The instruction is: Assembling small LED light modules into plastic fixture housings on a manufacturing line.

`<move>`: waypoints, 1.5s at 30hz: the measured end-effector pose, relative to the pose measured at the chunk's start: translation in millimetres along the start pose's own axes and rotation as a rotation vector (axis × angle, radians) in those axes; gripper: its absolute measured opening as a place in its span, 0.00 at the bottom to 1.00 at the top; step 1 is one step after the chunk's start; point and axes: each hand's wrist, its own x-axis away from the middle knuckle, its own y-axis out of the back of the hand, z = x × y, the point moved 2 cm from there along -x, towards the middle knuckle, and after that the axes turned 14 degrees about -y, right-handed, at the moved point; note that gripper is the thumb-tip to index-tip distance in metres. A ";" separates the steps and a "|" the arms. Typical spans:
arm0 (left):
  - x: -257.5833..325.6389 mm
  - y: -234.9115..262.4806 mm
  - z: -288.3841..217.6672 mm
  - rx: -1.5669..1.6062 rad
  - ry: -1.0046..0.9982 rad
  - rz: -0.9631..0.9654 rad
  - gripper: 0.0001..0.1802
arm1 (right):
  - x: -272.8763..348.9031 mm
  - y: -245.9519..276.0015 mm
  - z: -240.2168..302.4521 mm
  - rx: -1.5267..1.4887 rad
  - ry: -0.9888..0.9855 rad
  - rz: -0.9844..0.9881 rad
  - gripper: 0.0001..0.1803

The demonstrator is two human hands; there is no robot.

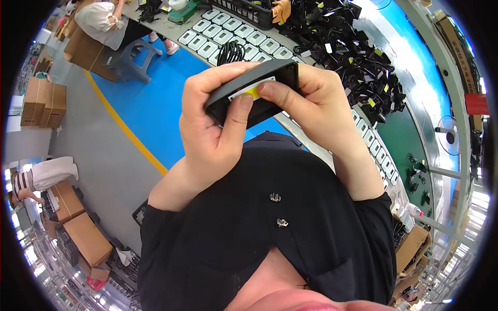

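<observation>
A black plastic housing (pixel 259 76), shaped like a shallow shell, is held tilted in front of my chest. My left hand (pixel 207 124) grips its left end, fingers behind and thumb at the front. From the other side my right hand (pixel 321 106) clasps the right end the same way. Inside the housing lies a flat white piece with a yellow patch (pixel 252 92). Both thumbs rest on that piece, their tips close together. The fingers behind the housing are mostly hidden. Just beyond it, a coil of black cable (pixel 231 53) lies over white square parts.
Rows of white square parts (pixel 223 36) line the bench. A heap of black devices with cables (pixel 358 62) covers its far right, beside a black crate (pixel 244 13). A grey stool (pixel 136 58) and a seated person are at far left. Cartons (pixel 88 238) stand lower left.
</observation>
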 end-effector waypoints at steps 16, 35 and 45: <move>-2.1 2.8 14.5 0.022 0.004 -0.098 0.12 | -13.5 -4.8 4.7 0.219 0.341 -0.185 0.09; 21.2 26.9 33.9 -0.017 0.343 -0.066 0.15 | -51.8 0.1 -20.5 0.206 -0.193 0.363 0.17; 52.7 78.1 4.0 -0.175 0.773 -0.098 0.22 | -230.4 103.7 -49.0 -1.093 -0.095 0.140 0.27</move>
